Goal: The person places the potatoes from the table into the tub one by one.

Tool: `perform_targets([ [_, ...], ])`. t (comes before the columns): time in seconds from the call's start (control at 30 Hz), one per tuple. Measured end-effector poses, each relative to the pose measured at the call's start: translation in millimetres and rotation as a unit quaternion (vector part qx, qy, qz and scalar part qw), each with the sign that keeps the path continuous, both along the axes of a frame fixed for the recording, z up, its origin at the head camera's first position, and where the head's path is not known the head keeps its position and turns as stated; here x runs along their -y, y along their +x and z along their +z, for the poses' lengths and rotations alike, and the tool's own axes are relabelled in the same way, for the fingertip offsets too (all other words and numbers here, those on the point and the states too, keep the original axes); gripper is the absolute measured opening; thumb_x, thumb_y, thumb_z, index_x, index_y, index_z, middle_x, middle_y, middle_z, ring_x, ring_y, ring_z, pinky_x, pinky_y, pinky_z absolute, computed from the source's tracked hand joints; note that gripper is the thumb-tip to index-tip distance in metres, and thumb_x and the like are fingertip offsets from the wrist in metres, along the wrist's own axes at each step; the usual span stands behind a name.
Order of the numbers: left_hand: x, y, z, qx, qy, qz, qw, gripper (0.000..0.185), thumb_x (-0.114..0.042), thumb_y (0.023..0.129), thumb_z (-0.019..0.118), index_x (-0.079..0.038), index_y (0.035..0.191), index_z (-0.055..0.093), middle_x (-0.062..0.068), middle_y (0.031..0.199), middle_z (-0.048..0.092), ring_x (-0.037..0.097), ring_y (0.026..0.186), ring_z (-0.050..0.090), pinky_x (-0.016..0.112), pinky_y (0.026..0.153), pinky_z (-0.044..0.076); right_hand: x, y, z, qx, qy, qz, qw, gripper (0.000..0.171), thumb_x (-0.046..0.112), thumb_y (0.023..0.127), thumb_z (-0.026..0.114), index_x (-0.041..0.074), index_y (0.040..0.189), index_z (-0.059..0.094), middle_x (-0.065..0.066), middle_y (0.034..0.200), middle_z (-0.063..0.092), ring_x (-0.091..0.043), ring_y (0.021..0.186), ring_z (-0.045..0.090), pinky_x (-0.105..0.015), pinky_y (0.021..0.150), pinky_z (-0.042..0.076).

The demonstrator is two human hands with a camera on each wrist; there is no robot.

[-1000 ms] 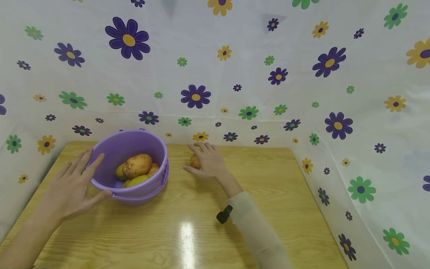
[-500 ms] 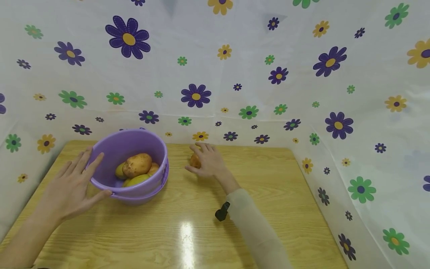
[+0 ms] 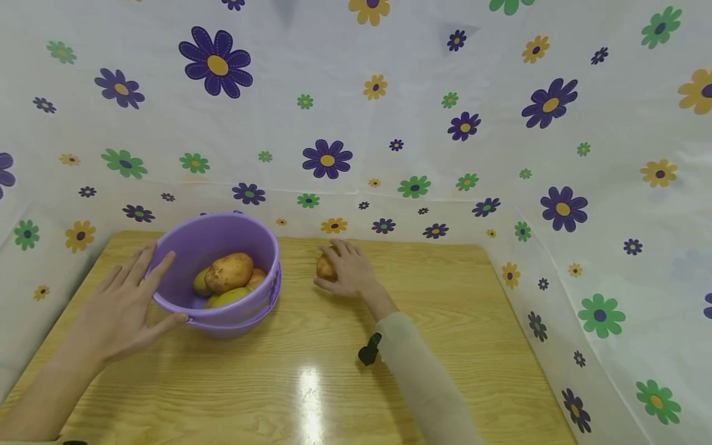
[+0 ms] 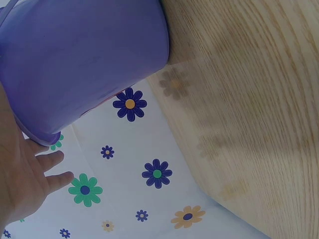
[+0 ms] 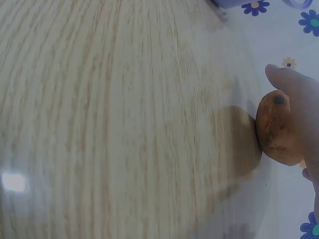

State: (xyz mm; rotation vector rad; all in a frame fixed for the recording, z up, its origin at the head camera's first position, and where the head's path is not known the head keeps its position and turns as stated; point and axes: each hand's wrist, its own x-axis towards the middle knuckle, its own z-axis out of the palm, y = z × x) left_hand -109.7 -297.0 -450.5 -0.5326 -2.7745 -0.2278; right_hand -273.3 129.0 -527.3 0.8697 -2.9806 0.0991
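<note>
A purple bucket (image 3: 233,318) stands on the left of the table, holding a large potato (image 3: 229,272) with yellow-green fruits (image 3: 230,298) and other round items. At its left rim my left hand (image 3: 119,306) lies with fingers spread and thumb at the near edge; in the left wrist view the fingers reach past the rim. Right of the bucket, near the table's back edge, my right hand (image 3: 351,271) holds a brown potato (image 5: 278,128), fingers over its top and far side, thumb on the near side. The potato sits at the table surface, partly hidden by the hand.
A wooden table (image 3: 267,389) spans the foreground. White flower-print sheeting (image 3: 345,111) rises along its back and sides. A black wrist device (image 3: 369,350) sits at the right sleeve (image 3: 425,377).
My right hand has shifted slightly right over the potato, and its thumb has drawn in closer to it. The left hand and the bucket stay put. The head view has shifted slightly.
</note>
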Motion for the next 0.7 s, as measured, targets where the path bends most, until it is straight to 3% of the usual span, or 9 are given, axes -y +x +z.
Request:
perform_targets([
  [0.23,-0.4,0.2,0.2,0.002,0.000,-0.001,1.0000,0.109,-0.068,0.091,0.066,-0.014,0.171,0.015,0.016,0.179,0.000,0.050,0.161,0.023,0.045,0.138,-0.007,-5.0,-1.0,-4.7,0.010,-0.015,-0.002,1.000,0.086,0.067,0.095,0.061,0.025,0.165,0.032,-0.017,0.170,0.033,-0.040,0.154,0.042,-0.058,0.124,0.043],
  [0.7,-1.0,1.0,-0.1,-0.001,0.003,0.000,1.0000,0.109,-0.068,0.091,0.066,-0.015,0.171,0.016,0.016,0.179,0.003,0.051,0.159,0.027,0.046,0.139,-0.005,-5.8,1.1,-7.2,0.020,-0.018,-0.016,1.000,0.080,0.057,0.099,0.066,0.026,0.164,0.032,-0.014,0.170,0.034,-0.037,0.151,0.046,-0.055,0.121,0.047],
])
